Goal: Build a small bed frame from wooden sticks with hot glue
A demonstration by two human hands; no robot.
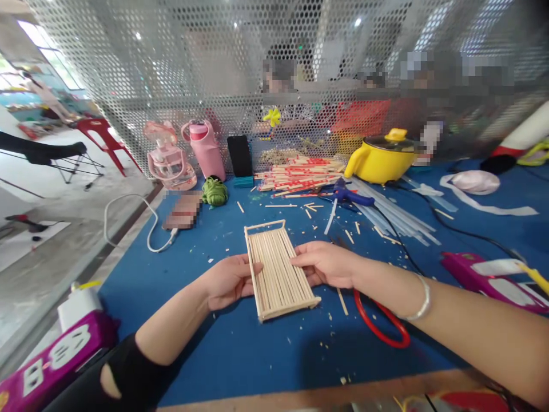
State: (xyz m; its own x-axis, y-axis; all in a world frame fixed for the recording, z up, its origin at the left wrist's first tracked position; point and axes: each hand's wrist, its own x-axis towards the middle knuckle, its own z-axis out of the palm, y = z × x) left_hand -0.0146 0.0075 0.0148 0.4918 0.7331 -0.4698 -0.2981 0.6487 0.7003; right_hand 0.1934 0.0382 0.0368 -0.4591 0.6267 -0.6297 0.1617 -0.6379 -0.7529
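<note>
Between my two hands is a small rectangular panel of pale wooden sticks (pixel 281 272), laid side by side in a frame with a gap at its far end. My left hand (pixel 234 280) grips its left edge, thumb on top and fingers underneath. From the other side, my right hand (pixel 323 263) pinches the right edge with the thumb over the sticks. The panel is tilted slightly above the blue tabletop (pixel 231 355). Red-handled scissors or pliers (pixel 397 337) lie partly hidden under my right forearm.
Behind lie a pile of sticks in red-printed wrappers (pixel 300 174), a blue glue gun (pixel 351 194), clear glue sticks (pixel 390 212) and a yellow pot (pixel 384 160). Green yarn (pixel 214 191), a pink bottle (pixel 207 151) and a cabled phone (pixel 184 210) stand left. Purple power strips (pixel 493 280) flank me.
</note>
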